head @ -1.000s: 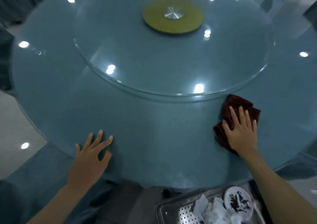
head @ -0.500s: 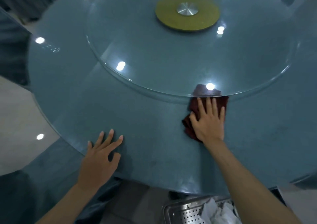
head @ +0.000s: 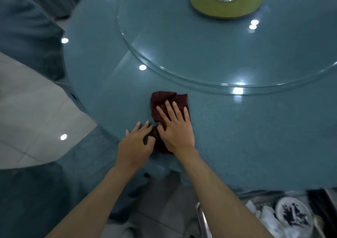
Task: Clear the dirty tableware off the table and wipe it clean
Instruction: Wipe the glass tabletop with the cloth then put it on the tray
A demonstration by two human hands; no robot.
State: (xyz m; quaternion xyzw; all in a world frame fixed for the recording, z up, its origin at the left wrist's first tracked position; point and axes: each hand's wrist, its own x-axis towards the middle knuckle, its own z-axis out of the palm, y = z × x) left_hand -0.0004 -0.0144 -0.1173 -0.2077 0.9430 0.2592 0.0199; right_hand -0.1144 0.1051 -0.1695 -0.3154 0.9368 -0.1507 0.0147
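Observation:
A dark red cloth lies on the round blue-grey table, near its front edge. My right hand presses flat on the cloth with straight, spread fingers. My left hand rests on the table just left of it, fingers bent, with its fingertips at the cloth's lower left edge. I cannot tell whether they pinch the cloth. A dirty white plate with dark scraps lies in a metal tray at the bottom right, below the table.
A glass turntable with a yellow-green hub covers the table's middle. Crumpled white napkins lie in the tray beside the plate. A blue-covered chair stands at the left, over a pale tiled floor.
My right hand has slid the cloth leftward along the table's front edge until it reached my left hand. My left hand's fingers have curled from flat to bent.

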